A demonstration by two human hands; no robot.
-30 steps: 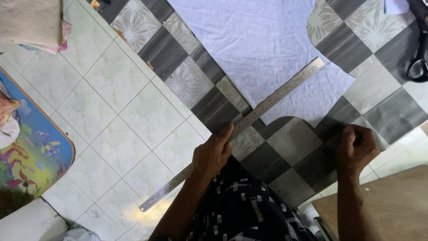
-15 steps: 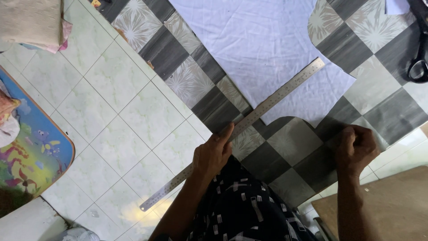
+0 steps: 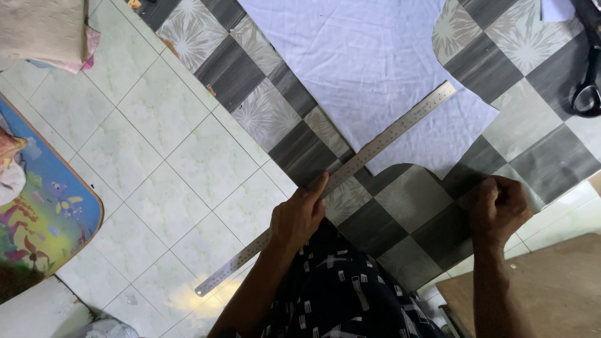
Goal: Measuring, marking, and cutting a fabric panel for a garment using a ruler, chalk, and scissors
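Beside the left hand (image 3: 299, 216), a ruler (image 3: 350, 169) crosses white fabric (image 3: 369, 62).

Brushed metal ruler (image 3: 325, 188), matt white cloth (image 3: 369, 69), glossy tiles (image 3: 156, 150)

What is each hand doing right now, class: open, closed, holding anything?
Left hand: fingers laid flat on the metal ruler, pressing it down.
Right hand: closed in a fist on the checked mat; cannot tell if it holds anything.

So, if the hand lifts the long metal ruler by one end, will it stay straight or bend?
The ruler is thin metal, so it probably sags only slightly. It lies flat, so it should slide, not roll, on the floor mat. The left hand presses near its middle.
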